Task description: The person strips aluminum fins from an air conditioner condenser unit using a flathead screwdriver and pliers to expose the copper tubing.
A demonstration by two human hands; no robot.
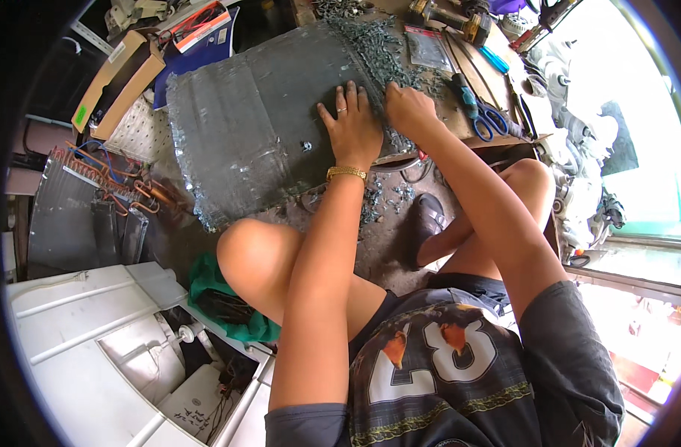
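A large, dark grey slab (228,123) with ragged, flaky edges lies tilted in front of me, partly over the wooden worktop (448,119). My left hand (353,127), with a ring and a gold bracelet, presses flat on its right part, fingers spread. Close beside it, my right hand (411,110) is closed at the slab's right edge. Whatever its fingers grip is hidden behind the knuckles. Shredded grey-green scraps (377,48) are heaped along that edge, and a small torn bit (306,146) rests on the slab's face.
Right of my hands lie blue-handled scissors (491,123), a teal-handled tool (464,95), a power drill (459,24) and a plastic packet (428,51). Copper tubing (158,195) sits at left, above a white appliance casing (79,313). A green bag (213,287) is by my left knee.
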